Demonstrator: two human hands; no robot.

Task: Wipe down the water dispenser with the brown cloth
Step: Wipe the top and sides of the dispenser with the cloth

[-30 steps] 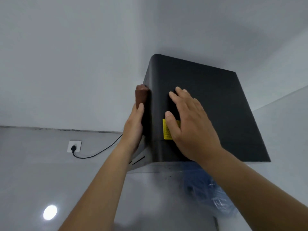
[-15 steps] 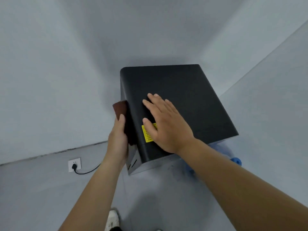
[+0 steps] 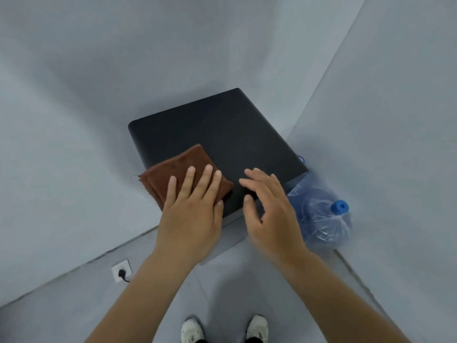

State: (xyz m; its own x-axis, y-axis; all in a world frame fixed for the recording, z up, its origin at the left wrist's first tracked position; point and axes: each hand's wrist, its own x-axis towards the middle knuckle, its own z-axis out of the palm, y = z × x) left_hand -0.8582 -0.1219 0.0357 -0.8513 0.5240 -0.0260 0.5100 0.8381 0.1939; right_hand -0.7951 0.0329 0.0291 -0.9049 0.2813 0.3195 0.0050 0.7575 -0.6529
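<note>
The black water dispenser stands in a corner of grey walls, seen from above, its flat top facing me. A folded brown cloth lies on the near left part of the top and hangs over its left edge. My left hand presses flat on the cloth with fingers spread. My right hand hovers over the near right part of the top, fingers apart and empty; I cannot tell if it touches.
A blue water bottle in clear plastic wrap lies on the floor right of the dispenser. A wall socket with a black plug is low on the left wall. My two shoes stand on the grey floor below.
My view has tilted down onto the dispenser's top. My left hand brought the cloth from the left side up onto the top. My right hand lifted from its flat press on the top.
</note>
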